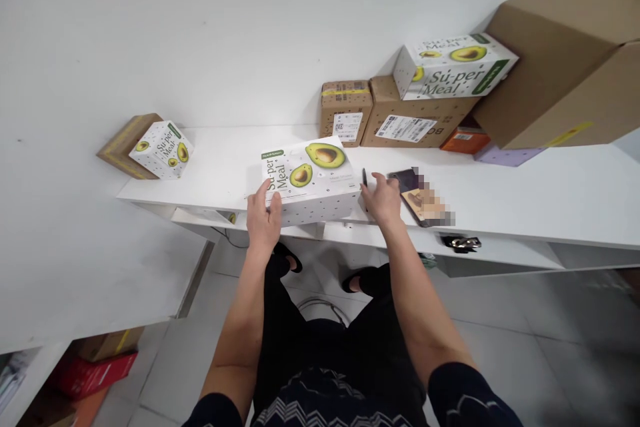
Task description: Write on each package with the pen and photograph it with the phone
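Observation:
A white "Su-per Meal" box with avocado pictures lies at the front of the white shelf. My left hand grips its left end, with the thumb on the near side and the fingers at the edge of the top. Just off the box's right end, my right hand is low over the shelf, thumb and index finger apart. A thin dark pen lies beside the thumb, partly hidden by it; whether they touch I cannot tell. Right of that hand lies a dark phone-like item, partly blurred out.
A smaller avocado box leans on a brown carton at the left end. Against the wall stand brown cartons, another avocado box and a large carton. A tape dispenser-like item sits in the lower compartment.

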`<state>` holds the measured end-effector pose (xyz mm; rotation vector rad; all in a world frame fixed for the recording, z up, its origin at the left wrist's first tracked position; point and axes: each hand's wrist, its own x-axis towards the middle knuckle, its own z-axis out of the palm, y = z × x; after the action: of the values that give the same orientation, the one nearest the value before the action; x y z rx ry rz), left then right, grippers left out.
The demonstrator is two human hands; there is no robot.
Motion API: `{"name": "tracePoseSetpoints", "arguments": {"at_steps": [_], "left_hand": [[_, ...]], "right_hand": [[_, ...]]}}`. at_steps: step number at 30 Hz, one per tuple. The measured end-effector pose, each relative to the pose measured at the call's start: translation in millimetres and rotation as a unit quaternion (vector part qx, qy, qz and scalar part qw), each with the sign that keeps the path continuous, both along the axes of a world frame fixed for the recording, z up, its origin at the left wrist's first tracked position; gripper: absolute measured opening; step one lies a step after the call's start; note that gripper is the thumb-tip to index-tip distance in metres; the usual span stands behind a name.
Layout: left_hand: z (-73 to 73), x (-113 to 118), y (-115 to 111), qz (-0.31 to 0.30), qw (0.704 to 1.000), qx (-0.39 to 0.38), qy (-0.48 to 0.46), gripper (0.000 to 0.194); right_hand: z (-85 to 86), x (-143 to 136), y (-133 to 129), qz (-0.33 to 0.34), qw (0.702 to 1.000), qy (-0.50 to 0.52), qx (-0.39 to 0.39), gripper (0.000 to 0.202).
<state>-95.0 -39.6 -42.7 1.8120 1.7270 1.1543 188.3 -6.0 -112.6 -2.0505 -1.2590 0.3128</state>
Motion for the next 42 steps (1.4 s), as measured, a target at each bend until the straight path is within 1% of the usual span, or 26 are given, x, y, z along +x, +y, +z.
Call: {"name": "tracePoseSetpoints", "arguments": {"at_steps": [2,3,5,6,7,9,12,14,15,16,17,18,19,20,21,22,24,26,27,28,29,31,33,36,39,42], "left_hand": [[-0.1,1,1,0.004,1.0,-0.003,0.003,0.062],[0.1,2,2,0.006,1.0,-0.004,0.004,0.061],[0.6,2,2,0.008,1.0,-0.003,0.008,0.061],[0.8,3,2,0.009,1.0,-0.003,0.01,0.061],[0.9,3,2,0.011,1.0,-0.003,0.012,0.061],[0.9,3,2,0.013,1.0,-0.005,0.014,0.062],[0.2,3,1,0.015,1.0,0.0,0.012,0.061],[-0.7,4,1,0.016,1.0,0.008,0.007,0.059],[-1.2,5,2,0.015,1.0,0.013,0.003,0.059],[-1.8,6,3,0.013,1.0,0.018,0.0,0.058],[-2.3,7,5,0.011,1.0,0.023,-0.004,0.058],[-2.7,9,7,0.009,1.0,0.026,-0.007,0.058],[-3.0,10,9,0.006,1.0,0.026,-0.009,0.059],[-2.9,12,12,0.002,1.0,0.023,-0.01,0.06],[-2.4,14,14,0.003,1.0,0.02,-0.007,0.061],[-1.3,16,16,0.013,1.0,0.023,0.001,0.063],[2.1,22,18,0.054,0.996,0.06,0.034,0.064],[5.9,30,18,0.077,0.985,0.136,0.076,0.059],[7.2,34,18,0.067,0.978,0.176,0.093,0.054],[7.6,39,17,0.039,0.971,0.208,0.107,0.049],[6.9,45,17,0.005,0.966,0.229,0.117,0.044],[2.1,55,18,-0.05,0.96,0.242,0.135,0.039],[-5.6,63,20,-0.076,0.959,0.226,0.154,0.037],[-15.2,68,23,-0.081,0.96,0.198,0.179,0.036],[-18.2,69,25,-0.077,0.963,0.185,0.18,0.035],[-18.7,69,25,-0.08,0.963,0.182,0.182,0.034]], "right_hand": [[-1.4,-1,9,0.031,0.995,-0.045,-0.087,0.053],[-1.3,-3,12,0.047,0.99,-0.056,-0.117,0.053],[-1.0,-6,15,0.069,0.985,-0.059,-0.145,0.054],[-1.2,-6,16,0.072,0.986,-0.046,-0.143,0.053],[-1.7,-6,17,0.07,0.99,-0.016,-0.123,0.05],[-3.6,-2,16,0.052,0.994,0.079,-0.054,0.038],[-6.4,11,11,0.026,0.98,0.197,0.03,0.019],[-6.1,21,5,0.013,0.973,0.224,0.05,0.02],[-4.7,25,2,0.007,0.96,0.268,0.075,0.022],[-2.1,29,-2,0.003,0.936,0.334,0.113,0.022],[1.8,32,-5,0.003,0.897,0.413,0.157,0.021],[7.2,33,-9,0.009,0.848,0.49,0.201,0.019],[14.2,33,-12,0.019,0.798,0.552,0.24,0.022],[22.7,31,-15,0.033,0.76,0.591,0.269,0.03],[32.6,28,-17,0.049,0.743,0.602,0.288,0.036],[43.4,24,-19,0.066,0.739,0.597,0.305,0.04],[66.0,11,-22,0.097,0.753,0.558,0.335,0.038],[86.8,-4,-22,0.115,0.784,0.496,0.355,0.036],[95.6,-12,-21,0.121,0.802,0.463,0.357,0.037],[103.0,-19,-19,0.127,0.819,0.433,0.356,0.038],[108.9,-26,-16,0.137,0.832,0.407,0.351,0.038],[115.9,-38,-9,0.171,0.85,0.371,0.334,0.04],[116.6,-47,2,0.208,0.857,0.354,0.313,0.042],[108.4,-52,18,0.239,0.864,0.348,0.273,0.036],[96.4,-52,27,0.238,0.878,0.335,0.245,0.029],[89.1,-50,27,0.214,0.898,0.294,0.247,0.023]]}}
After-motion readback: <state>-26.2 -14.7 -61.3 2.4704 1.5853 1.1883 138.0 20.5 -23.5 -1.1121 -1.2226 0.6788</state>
